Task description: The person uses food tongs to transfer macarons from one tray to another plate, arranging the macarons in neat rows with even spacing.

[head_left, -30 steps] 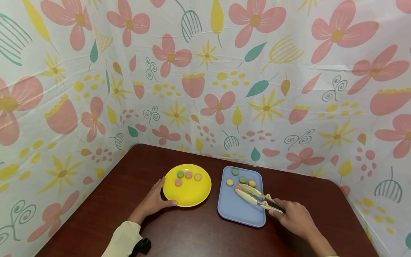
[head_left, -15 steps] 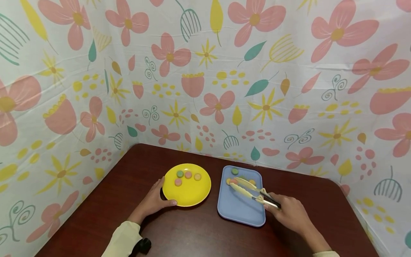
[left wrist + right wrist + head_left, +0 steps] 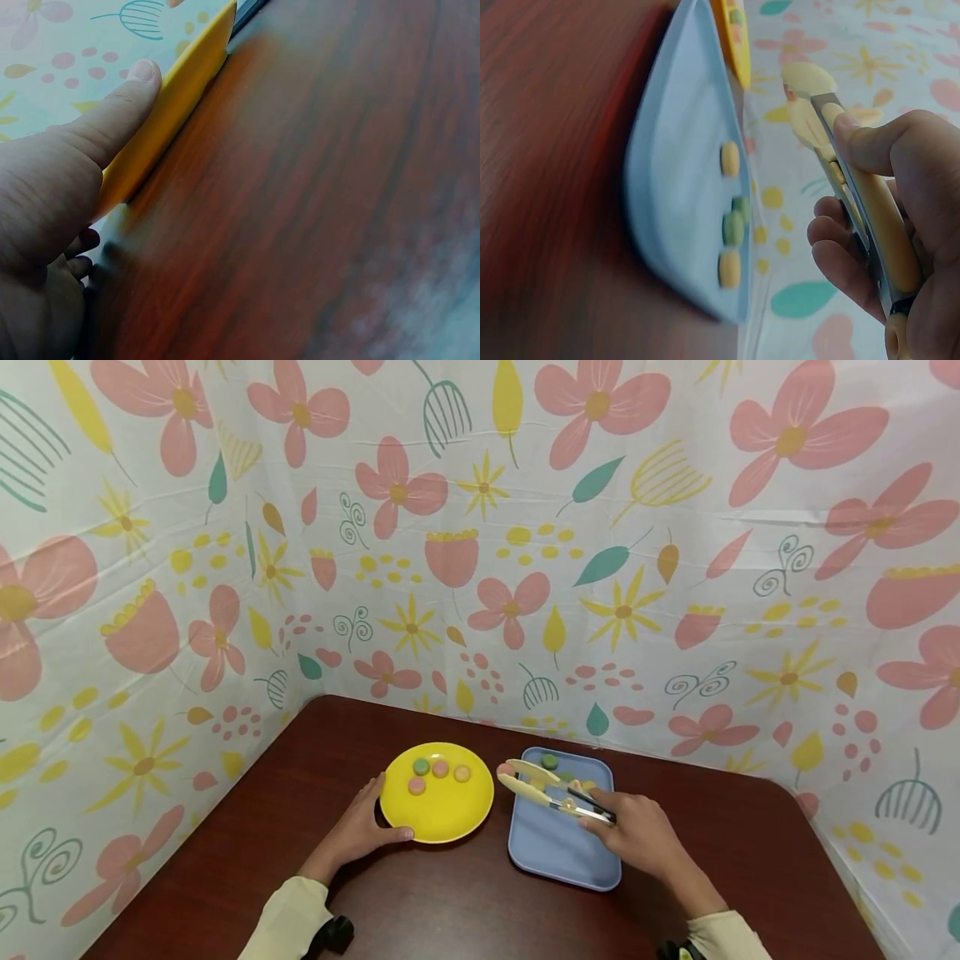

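Note:
My left hand (image 3: 360, 823) holds the rim of a yellow plate (image 3: 442, 817); its thumb lies along the near edge in the left wrist view. Several pink, green and cream macarons sit on the plate. In my right hand (image 3: 639, 832) I grip cream-tipped tongs (image 3: 551, 797). Between the tips is a pink macaron (image 3: 506, 769), lifted over the left edge of a blue tray (image 3: 558, 860). On the tray are green macarons (image 3: 733, 228) and yellow macarons (image 3: 730, 268), partly hidden by the tongs in the head view.
Plate and tray stand side by side on a dark brown table (image 3: 435, 902), a narrow gap between them. A flower-print cloth (image 3: 480, 527) hangs along the table's back and sides.
The right hand has raised the tongs with the pink macaron and carried them left from the middle of the tray past its left edge. The left hand and plate have stayed put.

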`<control>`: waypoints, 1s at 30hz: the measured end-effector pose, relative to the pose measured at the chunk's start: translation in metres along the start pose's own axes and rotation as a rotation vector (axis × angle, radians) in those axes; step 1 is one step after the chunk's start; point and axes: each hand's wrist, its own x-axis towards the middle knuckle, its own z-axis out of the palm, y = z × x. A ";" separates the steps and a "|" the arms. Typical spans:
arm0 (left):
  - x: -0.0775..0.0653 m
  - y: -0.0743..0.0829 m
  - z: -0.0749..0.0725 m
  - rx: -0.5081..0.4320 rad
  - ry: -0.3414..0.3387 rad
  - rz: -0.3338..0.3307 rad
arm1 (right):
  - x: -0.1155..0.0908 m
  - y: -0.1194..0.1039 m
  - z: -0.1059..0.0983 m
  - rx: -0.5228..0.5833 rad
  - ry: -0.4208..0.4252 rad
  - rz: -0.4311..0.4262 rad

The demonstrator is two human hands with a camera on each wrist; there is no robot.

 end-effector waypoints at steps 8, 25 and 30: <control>0.001 0.000 0.001 0.003 -0.006 0.006 | 0.020 -0.023 0.014 0.028 -0.013 -0.094; 0.001 -0.001 0.000 0.016 0.005 -0.008 | 0.041 -0.056 0.051 0.054 -0.024 -0.172; 0.001 0.000 -0.001 0.015 0.001 0.007 | 0.045 -0.061 0.059 0.058 -0.036 -0.181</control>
